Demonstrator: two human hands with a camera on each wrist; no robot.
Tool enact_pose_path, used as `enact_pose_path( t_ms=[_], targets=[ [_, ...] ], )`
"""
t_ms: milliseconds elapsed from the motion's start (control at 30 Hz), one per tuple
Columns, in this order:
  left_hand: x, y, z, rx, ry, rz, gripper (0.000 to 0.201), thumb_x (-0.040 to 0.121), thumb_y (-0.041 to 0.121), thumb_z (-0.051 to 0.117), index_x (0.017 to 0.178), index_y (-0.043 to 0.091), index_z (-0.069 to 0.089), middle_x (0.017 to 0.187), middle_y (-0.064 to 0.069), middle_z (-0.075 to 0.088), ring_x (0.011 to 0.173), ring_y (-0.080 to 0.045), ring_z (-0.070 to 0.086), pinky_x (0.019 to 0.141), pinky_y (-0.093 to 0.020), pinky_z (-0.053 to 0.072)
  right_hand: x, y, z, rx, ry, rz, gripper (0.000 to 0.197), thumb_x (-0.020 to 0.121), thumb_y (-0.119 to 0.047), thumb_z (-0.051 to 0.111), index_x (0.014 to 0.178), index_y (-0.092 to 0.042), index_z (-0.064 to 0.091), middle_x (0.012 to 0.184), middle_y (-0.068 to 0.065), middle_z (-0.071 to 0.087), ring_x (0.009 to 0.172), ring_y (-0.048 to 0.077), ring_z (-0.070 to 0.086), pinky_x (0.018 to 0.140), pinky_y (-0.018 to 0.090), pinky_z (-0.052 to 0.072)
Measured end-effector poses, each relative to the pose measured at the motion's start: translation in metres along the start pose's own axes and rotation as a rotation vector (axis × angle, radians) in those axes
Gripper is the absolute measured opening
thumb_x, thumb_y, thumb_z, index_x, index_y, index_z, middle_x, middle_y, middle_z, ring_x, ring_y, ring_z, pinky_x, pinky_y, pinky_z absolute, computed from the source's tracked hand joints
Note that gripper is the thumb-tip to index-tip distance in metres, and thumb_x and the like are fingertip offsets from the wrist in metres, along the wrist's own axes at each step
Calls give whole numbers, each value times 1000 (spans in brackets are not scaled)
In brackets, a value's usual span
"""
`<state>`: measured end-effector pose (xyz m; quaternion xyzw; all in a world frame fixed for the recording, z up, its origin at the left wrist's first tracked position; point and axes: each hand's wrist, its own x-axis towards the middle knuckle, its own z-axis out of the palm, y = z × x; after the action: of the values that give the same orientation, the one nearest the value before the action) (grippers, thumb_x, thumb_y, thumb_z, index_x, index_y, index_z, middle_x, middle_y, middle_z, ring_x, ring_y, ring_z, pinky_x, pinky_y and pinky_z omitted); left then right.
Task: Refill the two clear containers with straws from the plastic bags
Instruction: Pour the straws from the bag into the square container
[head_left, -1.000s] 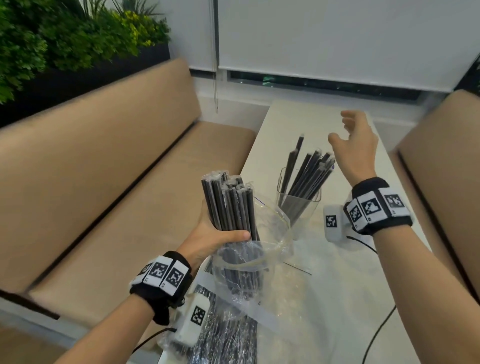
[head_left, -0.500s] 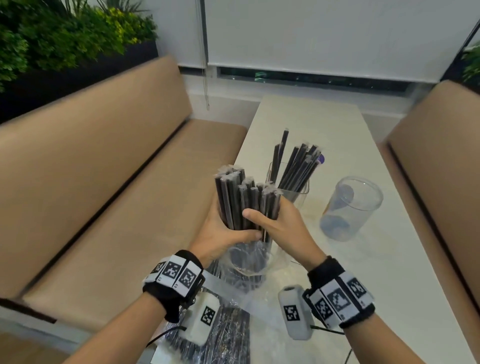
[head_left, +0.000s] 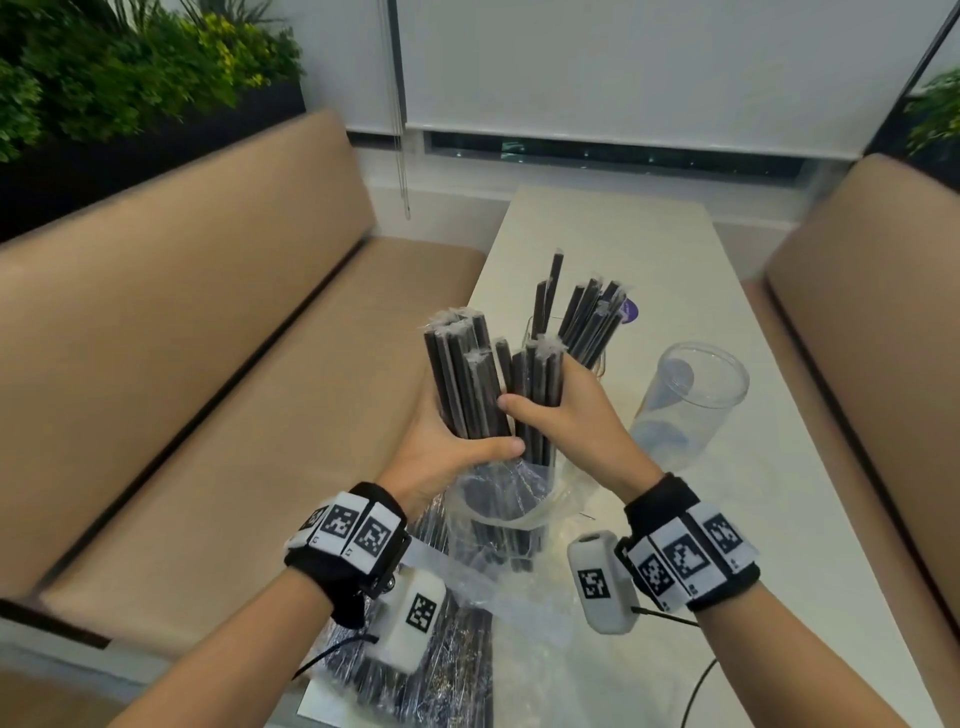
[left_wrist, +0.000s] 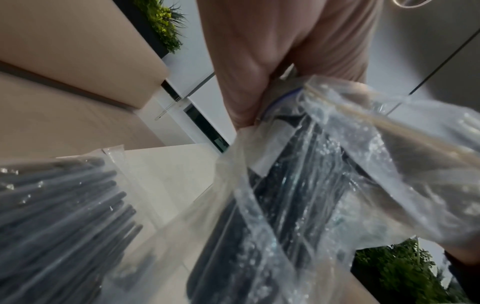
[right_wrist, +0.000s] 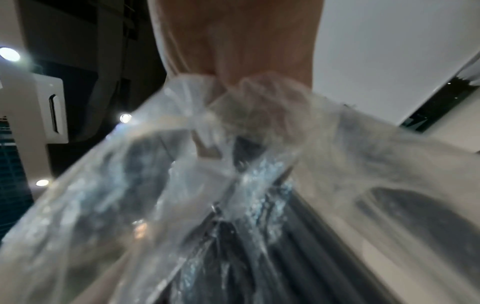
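Observation:
A bundle of black wrapped straws (head_left: 470, 384) stands upright out of a clear plastic bag (head_left: 501, 506) held above the table. My left hand (head_left: 447, 447) grips the left part of the bundle near the bag's mouth. My right hand (head_left: 561, 415) grips a smaller bunch of straws (head_left: 540, 389) at the bundle's right side. Behind them a clear container (head_left: 582, 338) holds several straws. An empty clear container (head_left: 685, 405) stands to its right. The wrist views show the bag (left_wrist: 298, 185) and the straws (right_wrist: 246, 257) up close, blurred.
A second bag of black straws (head_left: 441, 670) lies on the white table (head_left: 649, 249) near its front edge. Tan bench seats (head_left: 208, 364) flank the table on both sides. A cable (head_left: 696, 680) trails from my right wrist. Planters stand behind the benches.
My right hand came back from the far side of the table and took hold of part of the straw bundle. The empty container now stands uncovered at the right.

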<state>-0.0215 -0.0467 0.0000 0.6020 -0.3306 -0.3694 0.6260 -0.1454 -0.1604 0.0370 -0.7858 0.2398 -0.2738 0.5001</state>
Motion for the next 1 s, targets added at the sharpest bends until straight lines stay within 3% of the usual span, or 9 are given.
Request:
enact_pose_path(
  t_ms=[233,333,433,533,633,733,800,866,1000],
  targets=[
    [3,0,-1,-23,31,-2,101,46,21,95,135,22,48,125,-3,69,117,-20,67,102,-54,51,5,-12,-10,82,35,47,13,84,-5,69,94,4,67,84,27,68,77,28,67,88,53,53],
    [3,0,-1,-49,30,-2,99,48,19,95,135,23,47,124,-2,70,117,-20,67,101,-55,51,10,-24,-19,126,18,44,13,85,-5,70,96,0,69,78,20,68,75,21,65,89,49,54],
    [3,5,2,-45,-4,19,95,50,17,95,134,22,49,125,-3,69,118,-22,67,100,-56,52,11,-29,-20,70,-98,54,21,84,-14,74,102,-4,71,96,17,75,90,23,73,93,44,56],
    [3,9,5,-39,-22,33,94,50,15,94,134,19,49,125,-3,69,118,-22,66,100,-54,52,10,-27,-15,5,-189,53,29,81,-26,78,103,-7,72,101,18,75,97,32,72,92,52,54],
    [2,7,3,-39,-21,33,87,55,7,95,128,23,53,122,-2,71,118,-23,67,98,-49,54,10,-26,-16,41,-129,57,22,83,-15,75,104,-8,73,100,11,77,95,23,73,94,46,55],
    [2,4,1,-59,-9,19,83,57,3,93,126,29,54,120,0,72,117,-23,67,96,-49,55,12,-30,-22,47,-54,66,22,83,-16,75,94,2,70,95,27,71,87,28,71,91,53,54],
    [4,0,-2,-70,-4,1,85,59,2,91,130,27,51,124,-3,70,119,-23,66,97,-49,55,15,-37,-29,67,-14,42,19,85,-13,71,90,6,71,90,25,72,83,29,72,86,43,59],
    [6,-3,-5,-65,19,-17,88,55,8,94,129,28,51,124,-3,68,120,-23,64,101,-52,52,20,-48,-38,109,24,6,16,89,-8,66,91,6,71,89,22,75,83,27,74,82,33,60],
    [7,-12,-12,-28,50,-45,101,46,24,96,133,28,45,125,-2,64,120,-24,61,104,-54,49,43,-73,-67,305,90,-8,12,91,-6,62,101,0,64,91,16,74,86,27,74,80,36,61]
  ],
)
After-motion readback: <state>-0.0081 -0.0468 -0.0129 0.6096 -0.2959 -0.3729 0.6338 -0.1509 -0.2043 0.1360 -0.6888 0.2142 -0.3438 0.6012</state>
